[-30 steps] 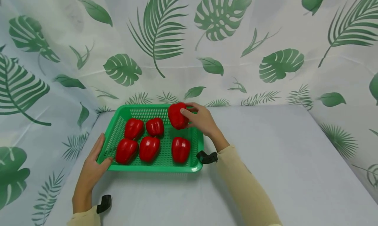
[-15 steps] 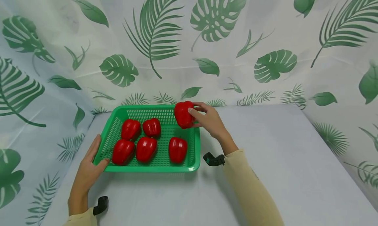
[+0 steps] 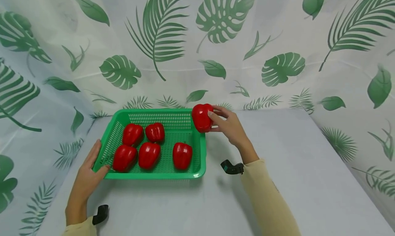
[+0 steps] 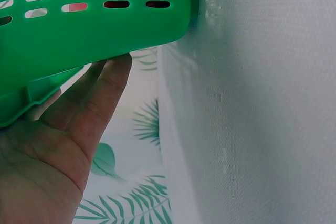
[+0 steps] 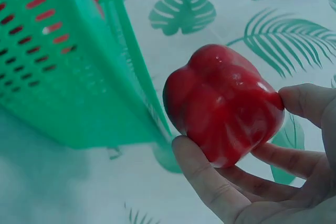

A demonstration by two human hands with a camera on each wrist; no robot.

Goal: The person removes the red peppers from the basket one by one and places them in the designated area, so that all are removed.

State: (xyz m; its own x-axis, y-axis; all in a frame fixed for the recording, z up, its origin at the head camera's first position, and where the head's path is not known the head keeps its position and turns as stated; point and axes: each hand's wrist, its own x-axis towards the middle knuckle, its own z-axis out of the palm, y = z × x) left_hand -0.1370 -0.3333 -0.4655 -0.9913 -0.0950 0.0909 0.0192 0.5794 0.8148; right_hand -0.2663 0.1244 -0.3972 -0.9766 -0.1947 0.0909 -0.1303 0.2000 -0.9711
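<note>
My right hand (image 3: 229, 126) holds a red bell pepper (image 3: 202, 117) between thumb and fingertips, over the far right corner of a green plastic basket (image 3: 154, 175). In the right wrist view, the held pepper (image 5: 223, 106) appears beside the basket's slotted wall (image 5: 68, 77). My left hand (image 3: 84, 179) rests against the basket's left end, its thumb by the near left corner. The left wrist view has straight fingers (image 4: 100, 103) touching the basket's outer side from below the rim. Several red bell peppers lie in the basket, most on the left and one pepper (image 3: 182, 156) on the right.
The basket stands on a white-covered table (image 3: 268, 143), left of its middle. Behind and at both sides hangs a white cloth (image 3: 179, 71) printed with green leaves. Black wrist devices (image 3: 232, 167) sit at both sleeves.
My right hand has carried the held pepper rightward, from above the basket's inside to its far right corner. My left hand stays at the basket's left end. The whole view has shifted slightly.
</note>
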